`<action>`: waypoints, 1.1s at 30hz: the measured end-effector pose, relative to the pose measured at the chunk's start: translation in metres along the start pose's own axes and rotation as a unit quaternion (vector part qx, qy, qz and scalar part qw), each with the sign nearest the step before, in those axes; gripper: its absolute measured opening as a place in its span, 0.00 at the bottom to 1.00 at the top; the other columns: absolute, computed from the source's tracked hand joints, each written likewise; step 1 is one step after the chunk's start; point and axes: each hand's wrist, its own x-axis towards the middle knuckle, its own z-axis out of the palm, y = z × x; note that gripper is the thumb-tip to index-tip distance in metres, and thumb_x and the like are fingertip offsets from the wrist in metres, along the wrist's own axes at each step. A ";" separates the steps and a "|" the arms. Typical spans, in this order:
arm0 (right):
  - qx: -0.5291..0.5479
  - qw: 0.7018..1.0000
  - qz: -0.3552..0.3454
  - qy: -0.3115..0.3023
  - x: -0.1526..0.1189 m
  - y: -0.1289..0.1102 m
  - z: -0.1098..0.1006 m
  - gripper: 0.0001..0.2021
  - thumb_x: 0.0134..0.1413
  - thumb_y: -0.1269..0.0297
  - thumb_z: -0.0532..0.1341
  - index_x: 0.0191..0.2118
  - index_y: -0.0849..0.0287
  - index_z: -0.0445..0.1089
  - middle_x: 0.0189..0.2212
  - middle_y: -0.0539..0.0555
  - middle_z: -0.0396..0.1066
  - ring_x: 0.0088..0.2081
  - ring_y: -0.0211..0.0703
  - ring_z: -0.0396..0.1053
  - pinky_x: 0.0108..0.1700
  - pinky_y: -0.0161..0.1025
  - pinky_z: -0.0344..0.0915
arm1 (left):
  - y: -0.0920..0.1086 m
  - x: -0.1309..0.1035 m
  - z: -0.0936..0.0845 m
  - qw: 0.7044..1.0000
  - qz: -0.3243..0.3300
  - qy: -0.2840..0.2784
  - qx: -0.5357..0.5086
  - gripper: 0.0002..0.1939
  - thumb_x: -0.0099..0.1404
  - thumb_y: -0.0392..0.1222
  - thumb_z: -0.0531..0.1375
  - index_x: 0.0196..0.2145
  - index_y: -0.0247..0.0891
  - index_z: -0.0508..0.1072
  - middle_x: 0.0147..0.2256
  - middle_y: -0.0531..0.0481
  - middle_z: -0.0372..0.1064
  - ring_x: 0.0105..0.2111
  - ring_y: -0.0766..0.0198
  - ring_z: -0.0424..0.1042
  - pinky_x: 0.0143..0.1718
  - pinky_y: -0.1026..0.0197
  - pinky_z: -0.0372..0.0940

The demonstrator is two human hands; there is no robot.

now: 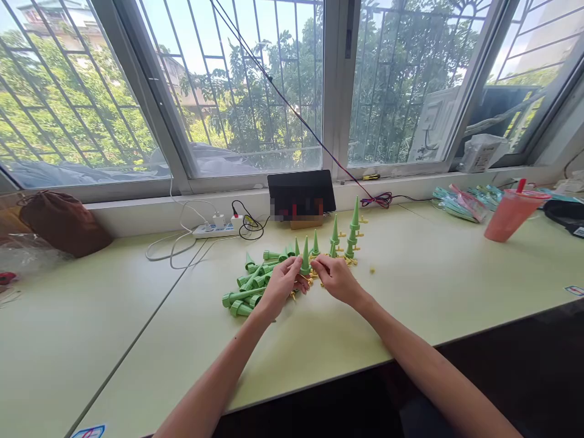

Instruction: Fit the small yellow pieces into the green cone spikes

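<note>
Pale table (456, 274) by windows (255, 121); left grip (283, 281) clamps green spike (305, 257); right grip (338, 280), can't tell.

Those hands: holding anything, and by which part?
The left hand holds a green cone near its wide base; whether the right hand grips anything cannot be told.

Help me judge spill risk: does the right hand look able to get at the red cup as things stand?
Probably yes, with some stretch: only a small yellow piece shows on the tabletop between the right hand and the red cup, though that hand is busy beside the green cone.
</note>
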 end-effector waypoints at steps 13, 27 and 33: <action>-0.022 1.000 -0.003 -0.008 -0.001 0.004 0.001 0.17 0.65 0.58 0.49 0.25 0.58 0.57 0.19 0.46 0.57 0.22 0.34 0.52 0.26 0.33 0.49 | -0.003 0.001 -0.003 1.000 0.002 -0.007 0.017 0.22 0.60 0.58 0.59 0.39 0.35 0.69 0.24 0.53 0.66 0.20 0.67 0.69 0.22 0.65 0.64; -0.034 0.999 -0.003 -0.016 -0.002 0.005 0.002 0.17 0.65 0.58 0.49 0.25 0.58 0.55 0.19 0.46 0.57 0.22 0.34 0.52 0.26 0.34 0.49 | -0.003 0.002 -0.003 0.999 0.000 -0.001 0.038 0.21 0.60 0.58 0.59 0.38 0.36 0.69 0.22 0.55 0.64 0.19 0.68 0.68 0.21 0.66 0.64; -0.036 0.999 -0.006 -0.015 -0.001 0.004 0.001 0.17 0.65 0.58 0.49 0.25 0.58 0.56 0.19 0.46 0.57 0.21 0.34 0.52 0.26 0.33 0.49 | -0.002 0.001 -0.003 0.999 0.000 -0.003 0.040 0.20 0.61 0.57 0.59 0.38 0.36 0.69 0.23 0.54 0.65 0.19 0.68 0.68 0.21 0.66 0.64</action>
